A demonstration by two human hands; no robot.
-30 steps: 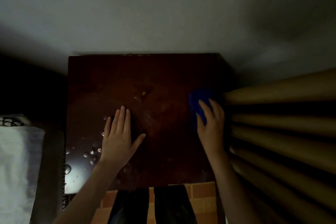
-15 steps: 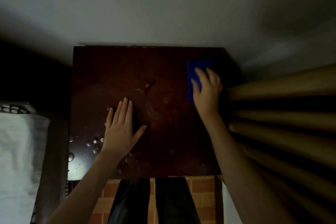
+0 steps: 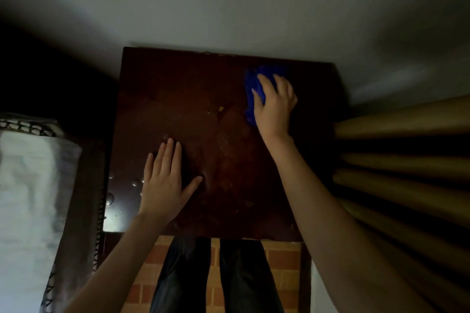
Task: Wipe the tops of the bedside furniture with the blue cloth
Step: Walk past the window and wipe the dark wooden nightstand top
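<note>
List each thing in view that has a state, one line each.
blue cloth: bunched, pressed on the table top near its far right corner.
right hand: gripping the blue cloth.
left hand: flat on the table top, fingers straight.
table top: water drops near its left edge.

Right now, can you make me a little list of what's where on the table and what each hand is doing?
Table: dark wooden bedside table top, against the wall
Cloth: blue cloth, bunched, near the far right corner
Right hand: grips the blue cloth, pressing it down
Left hand: flat on the top, fingers straight
Wet spots: water drops just left of that hand
</note>
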